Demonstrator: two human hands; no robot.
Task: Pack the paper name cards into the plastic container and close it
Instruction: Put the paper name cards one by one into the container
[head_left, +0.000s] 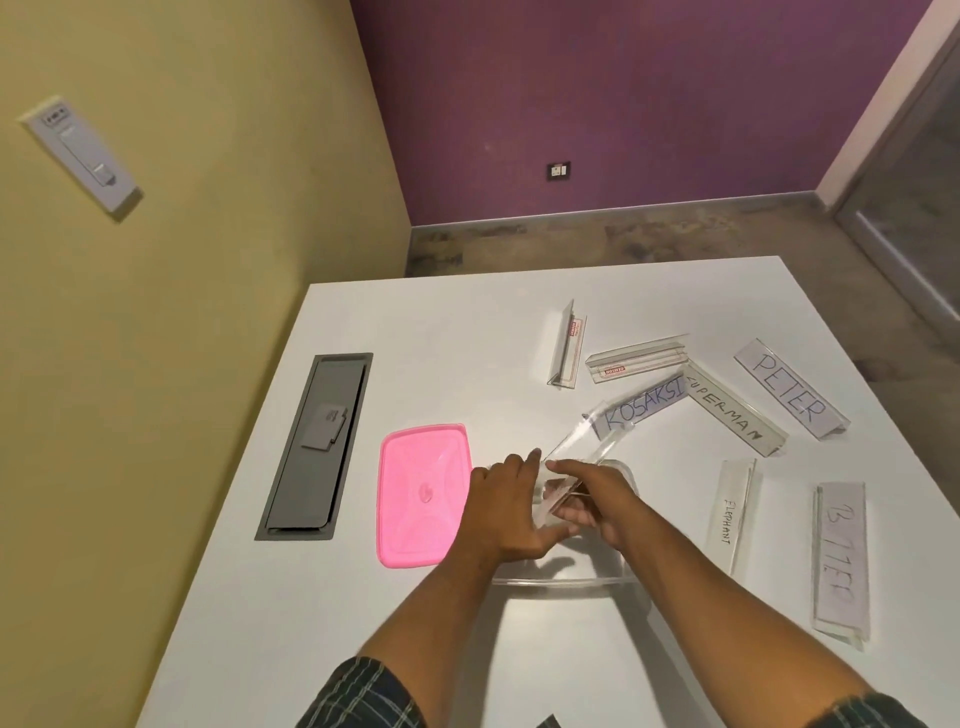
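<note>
- A clear rectangular plastic container (566, 579) sits open on the white table (415, 338), largely hidden under both hands; what lies inside it cannot be made out.
- Its flat pink plastic lid (423, 493) lies on the table just to the left of it, off the container.
- The left hand (506, 512) is over the container, fingers curled around the near end of a long clear acrylic name-card holder (571, 457).
- The right hand (597, 501) grips the same holder from the other side; the holder tilts up and away from the hands.
- Other name-card holders lie loose on the table to the right: "KOSAKSI" (641, 408), "SUPERMAN" (730, 413), "PETER" (792, 387), "ELEPHANT" (730, 519) and one at the far right (841, 561), plus two blank ones (566, 343) (636, 358) behind them.
- A grey recessed cable hatch (314, 447) is set into the table's left side.
</note>
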